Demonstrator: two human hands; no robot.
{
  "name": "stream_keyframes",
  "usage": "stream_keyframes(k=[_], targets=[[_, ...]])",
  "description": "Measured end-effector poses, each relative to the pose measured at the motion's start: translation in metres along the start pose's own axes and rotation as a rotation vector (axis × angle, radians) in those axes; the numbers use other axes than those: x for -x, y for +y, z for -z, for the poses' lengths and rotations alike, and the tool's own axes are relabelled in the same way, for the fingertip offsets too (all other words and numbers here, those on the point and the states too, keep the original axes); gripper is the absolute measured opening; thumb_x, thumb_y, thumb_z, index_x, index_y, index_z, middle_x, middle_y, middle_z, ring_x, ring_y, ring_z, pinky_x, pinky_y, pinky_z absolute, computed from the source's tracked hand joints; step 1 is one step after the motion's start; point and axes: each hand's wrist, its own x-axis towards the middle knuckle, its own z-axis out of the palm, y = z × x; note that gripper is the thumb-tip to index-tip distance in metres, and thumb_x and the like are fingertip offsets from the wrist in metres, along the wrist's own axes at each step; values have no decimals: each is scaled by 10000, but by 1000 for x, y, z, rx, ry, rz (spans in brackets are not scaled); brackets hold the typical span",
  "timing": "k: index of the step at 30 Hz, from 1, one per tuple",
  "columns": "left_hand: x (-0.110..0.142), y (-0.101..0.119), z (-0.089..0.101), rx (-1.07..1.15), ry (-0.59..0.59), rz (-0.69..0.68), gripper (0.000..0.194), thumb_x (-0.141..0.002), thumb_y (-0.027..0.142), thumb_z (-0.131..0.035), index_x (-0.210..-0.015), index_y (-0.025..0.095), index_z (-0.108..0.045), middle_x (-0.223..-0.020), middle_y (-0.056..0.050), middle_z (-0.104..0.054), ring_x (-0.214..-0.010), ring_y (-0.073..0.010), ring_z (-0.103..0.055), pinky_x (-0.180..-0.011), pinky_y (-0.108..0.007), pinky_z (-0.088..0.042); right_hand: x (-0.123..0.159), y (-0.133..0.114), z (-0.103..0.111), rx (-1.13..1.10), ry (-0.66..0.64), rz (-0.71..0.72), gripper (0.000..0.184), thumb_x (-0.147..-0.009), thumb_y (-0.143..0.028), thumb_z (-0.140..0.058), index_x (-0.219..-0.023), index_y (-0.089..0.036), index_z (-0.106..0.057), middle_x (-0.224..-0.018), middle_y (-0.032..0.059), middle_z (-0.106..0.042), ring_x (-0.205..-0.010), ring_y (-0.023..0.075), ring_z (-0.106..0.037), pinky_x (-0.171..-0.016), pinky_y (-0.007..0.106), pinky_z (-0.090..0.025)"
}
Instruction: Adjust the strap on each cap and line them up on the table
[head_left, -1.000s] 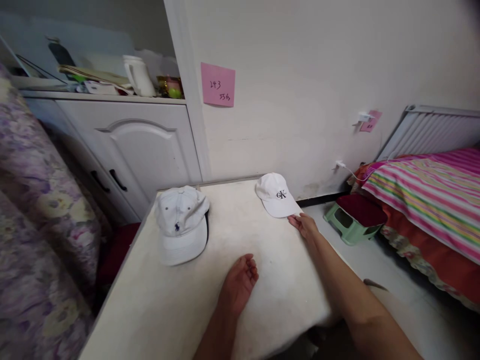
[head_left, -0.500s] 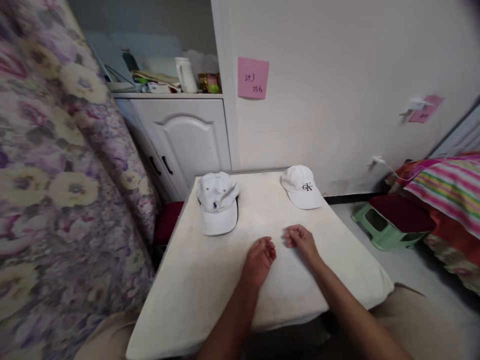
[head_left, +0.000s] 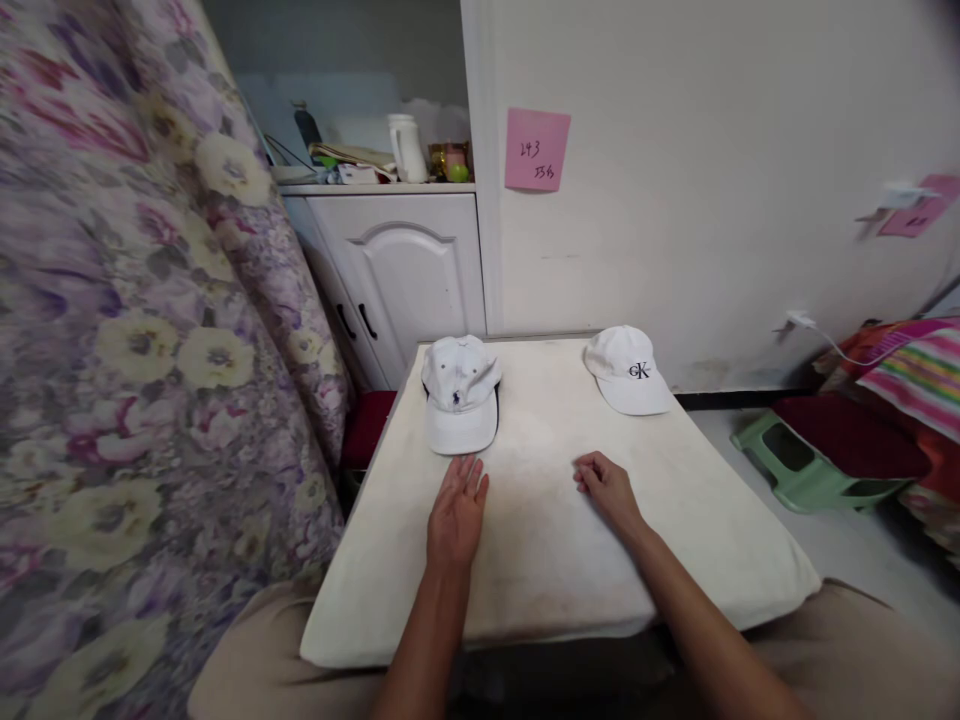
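Two white caps lie on a white table (head_left: 555,560). The left cap (head_left: 459,392) has a small dark logo and its brim points toward me. My left hand (head_left: 457,505) lies flat with fingers stretched out, fingertips just short of that brim. The right cap (head_left: 627,368) carries black letters and sits at the table's far right. My right hand (head_left: 607,487) rests on the tabletop in the middle with fingers loosely curled and nothing in it, well short of the right cap.
A floral curtain (head_left: 135,330) hangs along the left. Behind the table stand a white cabinet (head_left: 397,270) with clutter on top and a wall with a pink note (head_left: 536,150). A green stool (head_left: 810,465) and a striped bed (head_left: 911,365) are at the right.
My right hand drew back from the right cap's brim to the table's middle. My left hand opened flat and moved left and forward to the left cap's brim. The view swung left.
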Motion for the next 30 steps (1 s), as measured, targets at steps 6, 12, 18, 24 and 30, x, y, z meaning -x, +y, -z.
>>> stream_keyframes(k=[6,12,18,24,30], targets=[[-6,2,1,18,-2,12,290,-875,173,-586,-1146,191,-686,-1338,-115,-619,-1224,-215,-579,-1032,-376,-452,0,1,0,20,-11,1,172,-843,-334,-563,-877,-191,-653,-693,-6,-667,-568,147,-608,-562,261,-452],[-10,8,1,51,8,23,287,-893,160,-541,-1129,167,-704,-1214,-116,-694,-1064,-197,-660,-913,-335,-511,-3,5,0,32,-16,2,187,-835,-348,-557,-876,-187,-643,-690,-8,-664,-561,147,-614,-561,262,-460],[-20,18,-9,70,-2,-13,262,-896,123,-516,-1068,136,-714,-1110,-121,-730,-1041,-199,-676,-906,-327,-520,-4,7,-2,38,-15,8,188,-833,-345,-548,-873,-188,-641,-688,-4,-666,-557,150,-615,-558,266,-460],[-44,33,-38,111,-49,-46,278,-946,118,-441,-1002,164,-710,-1096,-103,-744,-1103,-185,-665,-1045,-378,-463,-4,2,-2,43,-14,13,195,-830,-352,-539,-865,-184,-634,-686,2,-669,-556,156,-619,-563,277,-476],[-75,49,-66,131,-95,-23,361,-967,124,-423,-1271,199,-603,-1109,-97,-763,-1066,-198,-700,-1077,-453,-441,-4,-2,-2,52,-15,13,186,-831,-343,-528,-854,-191,-633,-683,3,-676,-558,163,-630,-566,280,-480]])
